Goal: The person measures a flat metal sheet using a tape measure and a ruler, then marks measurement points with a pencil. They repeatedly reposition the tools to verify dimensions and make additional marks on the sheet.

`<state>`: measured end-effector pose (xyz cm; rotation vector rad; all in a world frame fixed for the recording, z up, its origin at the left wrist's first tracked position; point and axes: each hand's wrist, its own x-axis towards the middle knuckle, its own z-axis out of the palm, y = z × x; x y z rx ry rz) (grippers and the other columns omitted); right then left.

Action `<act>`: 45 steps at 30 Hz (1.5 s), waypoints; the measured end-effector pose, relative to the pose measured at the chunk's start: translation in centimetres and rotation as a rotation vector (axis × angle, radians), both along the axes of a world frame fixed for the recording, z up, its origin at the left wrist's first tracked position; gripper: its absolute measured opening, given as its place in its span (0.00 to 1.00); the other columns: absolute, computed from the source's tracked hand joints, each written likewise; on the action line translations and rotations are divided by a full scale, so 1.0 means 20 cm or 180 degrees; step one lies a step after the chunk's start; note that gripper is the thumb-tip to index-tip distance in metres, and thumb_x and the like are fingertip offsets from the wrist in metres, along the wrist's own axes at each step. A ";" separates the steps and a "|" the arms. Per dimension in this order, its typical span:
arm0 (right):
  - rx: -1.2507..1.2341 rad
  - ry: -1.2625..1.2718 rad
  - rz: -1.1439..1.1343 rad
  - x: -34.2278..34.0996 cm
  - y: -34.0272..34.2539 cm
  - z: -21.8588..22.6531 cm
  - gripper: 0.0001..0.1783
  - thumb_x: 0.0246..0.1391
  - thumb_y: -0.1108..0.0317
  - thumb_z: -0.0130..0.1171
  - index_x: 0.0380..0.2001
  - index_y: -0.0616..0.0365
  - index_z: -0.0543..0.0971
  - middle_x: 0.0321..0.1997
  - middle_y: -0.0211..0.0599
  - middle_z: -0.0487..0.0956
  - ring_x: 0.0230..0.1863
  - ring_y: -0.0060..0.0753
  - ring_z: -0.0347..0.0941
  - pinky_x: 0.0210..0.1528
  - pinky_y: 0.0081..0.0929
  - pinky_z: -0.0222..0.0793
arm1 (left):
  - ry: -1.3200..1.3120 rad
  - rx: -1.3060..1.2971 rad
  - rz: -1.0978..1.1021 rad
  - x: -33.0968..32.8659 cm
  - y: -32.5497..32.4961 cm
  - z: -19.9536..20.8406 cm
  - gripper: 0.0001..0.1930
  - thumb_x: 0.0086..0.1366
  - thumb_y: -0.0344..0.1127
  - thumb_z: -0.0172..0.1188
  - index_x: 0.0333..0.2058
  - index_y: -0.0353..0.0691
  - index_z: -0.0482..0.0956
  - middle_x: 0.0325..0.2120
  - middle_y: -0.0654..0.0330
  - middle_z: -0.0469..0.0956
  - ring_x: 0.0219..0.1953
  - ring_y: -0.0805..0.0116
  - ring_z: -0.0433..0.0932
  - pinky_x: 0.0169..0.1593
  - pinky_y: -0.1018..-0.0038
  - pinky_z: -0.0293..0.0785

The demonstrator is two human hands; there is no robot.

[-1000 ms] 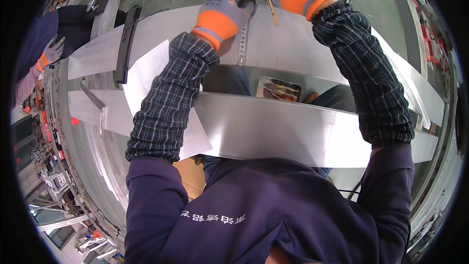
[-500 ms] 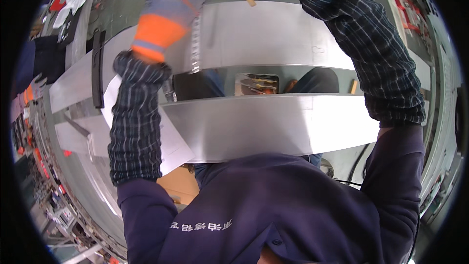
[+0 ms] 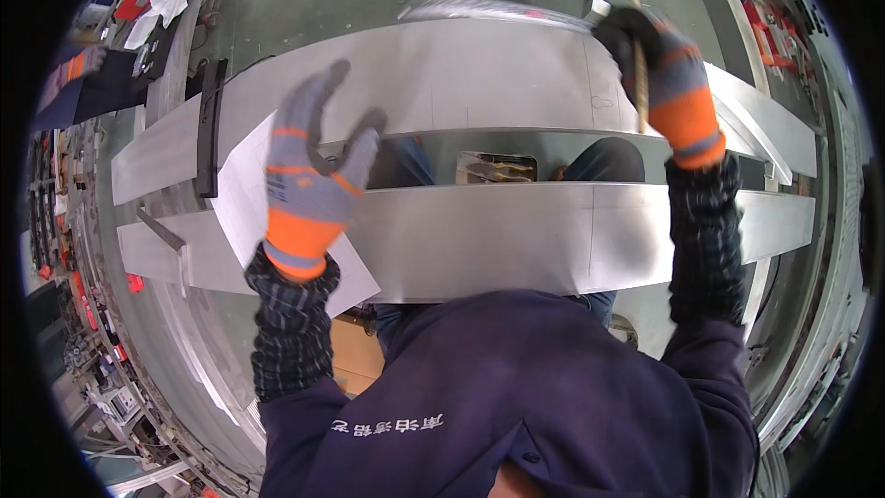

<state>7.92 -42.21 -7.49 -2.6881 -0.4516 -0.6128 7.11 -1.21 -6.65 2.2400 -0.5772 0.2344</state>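
My left hand (image 3: 309, 180), in a grey and orange glove, hovers with fingers spread over the gap between two long metal sheets, near a white paper sheet (image 3: 247, 189). My right hand (image 3: 666, 83), in the same kind of glove, grips a thin pencil-like stick (image 3: 637, 60) and a blurred metal ruler (image 3: 498, 9) above the far metal sheet (image 3: 461, 74). The near metal sheet (image 3: 516, 240) lies across my lap; thin marked lines cross both sheets.
A black bar (image 3: 209, 129) lies across the far sheet at the left. A short metal angle piece (image 3: 162, 231) rests on the near sheet's left end. Another person's gloved hand and sleeve (image 3: 78, 83) are at the far left. Green floor lies beyond.
My left hand has let go of the ruler and moved down and toward the left, fingers now spread. My right hand has swung to the right, carrying the ruler and stick.
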 end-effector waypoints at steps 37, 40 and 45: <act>0.0216 0.0106 0.0013 -0.49 0.05 -0.14 0.16 0.53 0.75 0.68 0.46 0.53 0.84 0.43 0.43 0.85 0.47 0.52 0.80 0.53 0.43 0.73 | 0.0068 -0.0484 0.0169 -0.06 0.03 0.06 0.30 0.65 0.36 0.73 0.65 0.37 0.76 0.59 0.48 0.77 0.62 0.53 0.77 0.66 0.63 0.73; -0.0735 0.0252 0.0349 -0.21 0.12 -0.04 0.12 0.57 0.67 0.67 0.45 0.50 0.85 0.42 0.41 0.82 0.46 0.51 0.79 0.52 0.43 0.73 | 0.0749 -0.0389 0.0245 0.02 0.06 0.16 0.25 0.66 0.39 0.73 0.59 0.38 0.81 0.50 0.52 0.83 0.53 0.58 0.83 0.59 0.65 0.77; -0.2339 0.0196 0.0827 0.40 0.36 0.02 0.13 0.59 0.63 0.65 0.48 0.45 0.85 0.44 0.39 0.82 0.50 0.47 0.79 0.54 0.40 0.76 | 0.1265 0.0497 -0.0456 0.26 -0.08 0.10 0.17 0.70 0.42 0.69 0.54 0.43 0.86 0.43 0.54 0.85 0.41 0.65 0.84 0.49 0.71 0.80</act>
